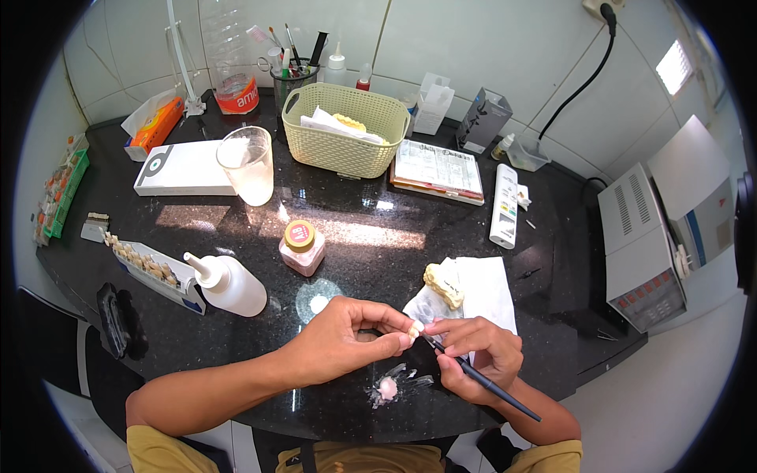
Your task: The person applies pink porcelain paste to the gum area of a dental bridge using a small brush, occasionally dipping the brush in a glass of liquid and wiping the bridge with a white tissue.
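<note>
Well, a small cream-coloured, tooth-like piece (pixel 413 332) sits up above the desk (pixel 331 414), pinched between the thumb and fingers of the left hand (pixel 351 335). The right hand (pixel 487 359) grips a slim dark-handled tool (pixel 497 389), its working end close to the piece; from here I can't tell whether they touch. Just below the hands lies a pink blob (pixel 387 388) amid whitish smears. Beyond the right hand, a pale yellowish cast (pixel 444 285) rests by a white paper sheet (pixel 490 288). Farther off stand a pink-filled jar (pixel 302 251) with a yellow-rimmed lid, a white squeeze bottle (pixel 236 288) left of it, and, toward the wall, a pale green basket (pixel 341 154).
</note>
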Tool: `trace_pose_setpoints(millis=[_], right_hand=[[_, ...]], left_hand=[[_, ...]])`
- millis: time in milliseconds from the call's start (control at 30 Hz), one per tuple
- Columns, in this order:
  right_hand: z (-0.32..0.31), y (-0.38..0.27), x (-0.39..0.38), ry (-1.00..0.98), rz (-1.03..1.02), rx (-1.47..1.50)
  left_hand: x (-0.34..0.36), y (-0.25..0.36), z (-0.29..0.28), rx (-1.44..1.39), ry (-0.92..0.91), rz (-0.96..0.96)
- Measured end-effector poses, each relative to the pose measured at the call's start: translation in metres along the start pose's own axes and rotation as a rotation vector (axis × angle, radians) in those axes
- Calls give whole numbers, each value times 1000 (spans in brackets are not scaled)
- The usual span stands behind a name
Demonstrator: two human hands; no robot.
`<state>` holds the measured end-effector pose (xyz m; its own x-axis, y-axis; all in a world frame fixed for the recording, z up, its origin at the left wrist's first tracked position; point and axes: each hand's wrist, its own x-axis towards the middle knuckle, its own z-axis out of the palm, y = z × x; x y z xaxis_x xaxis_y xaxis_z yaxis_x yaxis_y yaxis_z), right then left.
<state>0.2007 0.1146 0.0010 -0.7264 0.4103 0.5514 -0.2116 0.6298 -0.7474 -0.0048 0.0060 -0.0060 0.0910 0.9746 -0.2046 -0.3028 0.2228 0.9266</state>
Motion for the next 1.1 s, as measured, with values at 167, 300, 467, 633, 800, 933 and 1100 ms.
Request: trace_pose_setpoints(millis=[167,300,467,633,800,933,1100], right_hand=[[1,-1,1,1,3,-10],[0,0,0,-1,-5,-5],[0,0,1,-3,-9,-2],[0,-1,1,1,8,-9],[-2,-2,-1,58,16,0],[-5,-13,-6,82,175,16],[-1,-37,-17,-78,471,185]], left_hand=[[-1,2,1,-4,0,-5],[-1,2,1,-5,2,-10],[0,2,0,7,0,-7],[0,2,0,2,-8,-5],[1,0,1,-12,3,8],[1,-2,-1,-60,78,-5],[3,2,-2,-106,123,-7]])
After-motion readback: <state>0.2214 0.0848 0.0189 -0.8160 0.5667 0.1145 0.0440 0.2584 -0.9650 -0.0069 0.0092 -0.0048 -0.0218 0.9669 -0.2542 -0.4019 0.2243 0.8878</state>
